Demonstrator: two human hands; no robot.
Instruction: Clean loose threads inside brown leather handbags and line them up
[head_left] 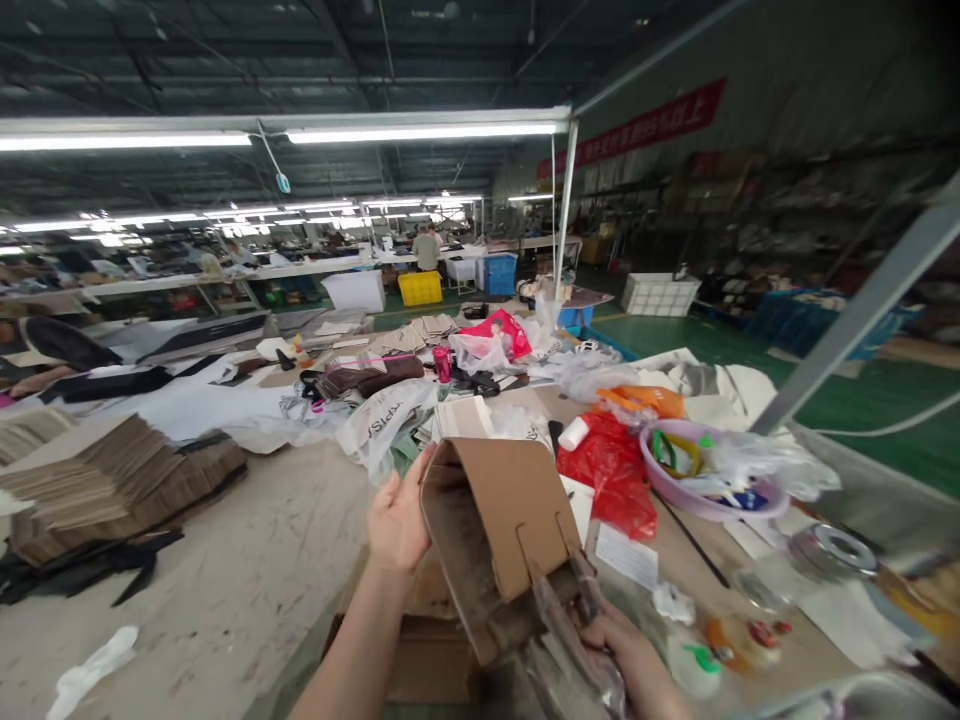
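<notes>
A brown cardboard box point(517, 500), tilted with its open end facing left, is held up at the middle bottom of the head view. My left hand point(401, 520) presses against its upper left edge, fingers wrapped partly behind it. At its lower right, my right hand point(611, 635) is closed around clear plastic point(555, 640) hanging beside the box; blur hides part of the fingers. Another cardboard box point(431, 660) lies below, partly hidden by my left forearm.
Stacked beige sheets point(97, 480) stand at left. Beyond the hands lie plastic bags, a red bag point(611, 470) and a purple basin point(712, 515). Bottles point(694, 665) and a clear jar point(810, 565) stand at right. A metal post point(862, 310) slants at right. A person point(426, 248) is far off.
</notes>
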